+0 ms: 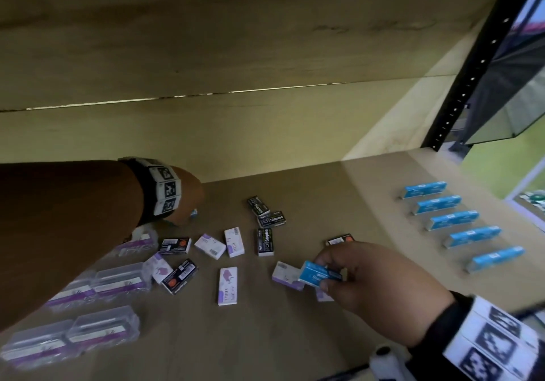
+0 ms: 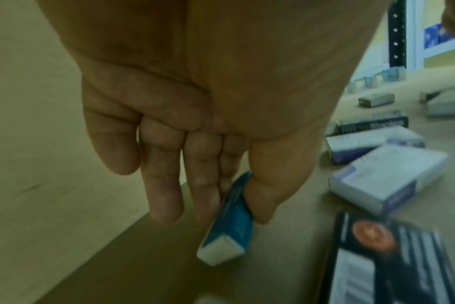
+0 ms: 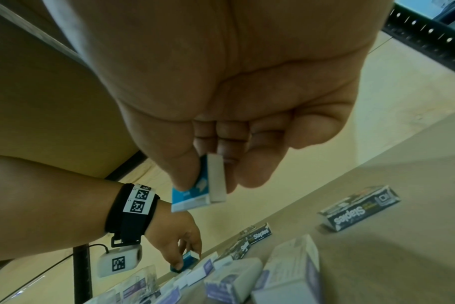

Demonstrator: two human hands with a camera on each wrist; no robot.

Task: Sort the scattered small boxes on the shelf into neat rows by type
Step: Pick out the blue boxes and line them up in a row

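Each hand pinched a small blue cardboard box: the right hand [image 1: 371,280] its box [image 1: 320,274] mid-shelf, the left hand [image 1: 185,200] another [image 2: 229,222] by the far wall; five blue boxes [image 1: 452,221] lined the wooden shelf [image 1: 368,203] at the right edge.

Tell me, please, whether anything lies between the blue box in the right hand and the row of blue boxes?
Nothing visible does. The right hand holds the blue box above the shelf; bare board lies between it and the row of blue boxes.

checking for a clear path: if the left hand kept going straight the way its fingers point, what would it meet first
The left hand pinches a blue box, fingers pointing down and toward the back. First would likely be the shelf board just below that box, near the back wall; no other box seems to lie in that line, though depth is unclear.
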